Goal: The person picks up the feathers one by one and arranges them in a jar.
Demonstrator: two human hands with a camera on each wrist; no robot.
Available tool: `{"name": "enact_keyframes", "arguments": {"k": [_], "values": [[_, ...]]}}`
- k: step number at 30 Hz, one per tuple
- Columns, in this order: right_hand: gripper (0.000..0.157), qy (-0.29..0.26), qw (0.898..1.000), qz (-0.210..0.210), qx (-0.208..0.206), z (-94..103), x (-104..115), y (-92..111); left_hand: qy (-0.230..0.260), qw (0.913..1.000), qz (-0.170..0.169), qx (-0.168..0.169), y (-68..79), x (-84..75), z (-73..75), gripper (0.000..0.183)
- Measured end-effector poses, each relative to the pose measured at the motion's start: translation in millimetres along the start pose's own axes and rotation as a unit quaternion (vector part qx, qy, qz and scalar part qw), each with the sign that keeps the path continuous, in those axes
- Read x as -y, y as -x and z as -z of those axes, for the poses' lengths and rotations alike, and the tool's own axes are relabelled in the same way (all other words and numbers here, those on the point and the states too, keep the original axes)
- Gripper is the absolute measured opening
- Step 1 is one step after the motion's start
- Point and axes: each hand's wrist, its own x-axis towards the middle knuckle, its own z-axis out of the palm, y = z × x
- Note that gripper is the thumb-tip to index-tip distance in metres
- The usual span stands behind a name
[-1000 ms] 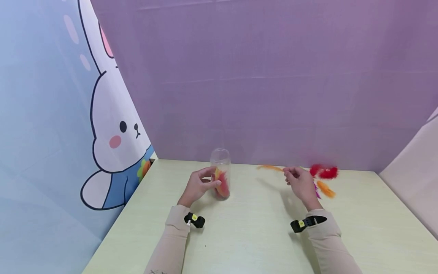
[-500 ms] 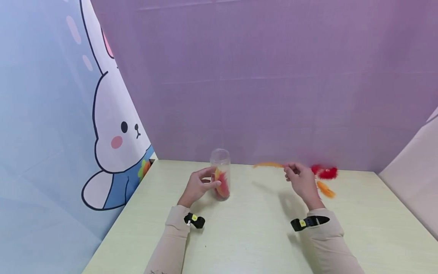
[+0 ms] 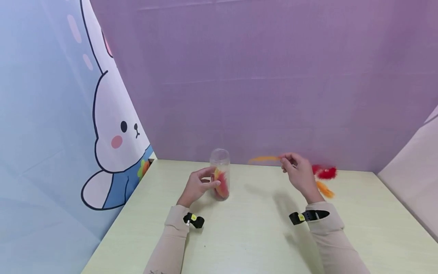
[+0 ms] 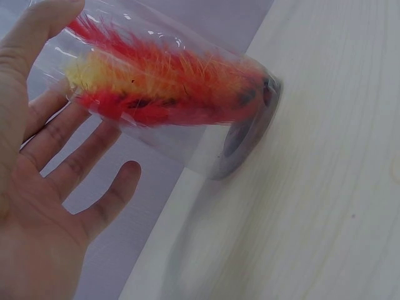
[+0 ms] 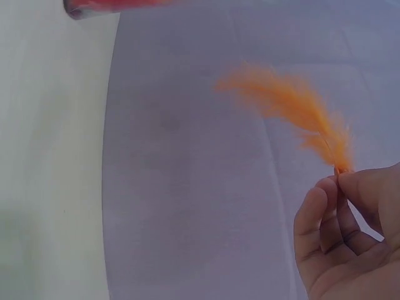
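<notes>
A clear glass jar (image 3: 220, 159) stands upright on the table, with red, orange and yellow feathers (image 4: 169, 87) inside it. My left hand (image 3: 198, 185) holds the jar's side between thumb and fingers; in the left wrist view the lower fingers spread away from the glass. To the right, my right hand (image 3: 299, 175) pinches an orange feather (image 5: 290, 103) by its quill end, raised above the table. The feather's tip points left toward the jar. Behind the right hand lie red feathers (image 3: 326, 173) and another orange feather (image 3: 324, 189).
The pale wooden table (image 3: 246, 236) runs back to a purple cloth (image 3: 260, 83). At the left hangs a blue cloth with a cartoon rabbit (image 3: 116, 125). A white cloth (image 3: 414, 179) borders the right side.
My right hand has lifted a little and carried the orange feather slightly left, toward the jar. My left hand and the jar have stayed in place.
</notes>
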Motion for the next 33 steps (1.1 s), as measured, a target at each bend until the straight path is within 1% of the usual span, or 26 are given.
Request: {"name": "enact_keyframes", "arguments": {"k": [3, 9, 14, 20, 28, 33], "values": [[0.023, -0.004, 1.0, 0.014, -0.001, -0.7, 6, -3, 0.001, 1.0, 0.002, 0.001, -0.5, -0.3, 0.4, 0.059], [0.021, -0.011, 0.999, 0.049, -0.016, -1.6, 18, -7, 0.007, 0.9999, 0.007, 0.003, -0.7, -1.1, 0.1, 0.058], [0.021, -0.024, 0.997, 0.066, -0.024, -2.4, 30, -8, 0.008, 0.9999, 0.007, 0.0, -0.8, -1.7, -2.1, 0.059], [0.019, -0.028, 0.996, 0.086, -0.024, -4.5, 44, -11, 0.008, 1.0, 0.003, 0.003, -0.5, -2.2, -3.9, 0.063], [0.017, -0.056, 0.99, 0.125, -0.044, -11.1, 64, -16, 0.017, 0.9998, -0.003, 0.004, -1.3, -2.4, -3.6, 0.063], [0.015, -0.065, 0.987, 0.14, -0.04, -15.6, 75, -19, 0.021, 0.9998, -0.003, 0.004, -1.2, -2.4, -2.5, 0.06]]}}
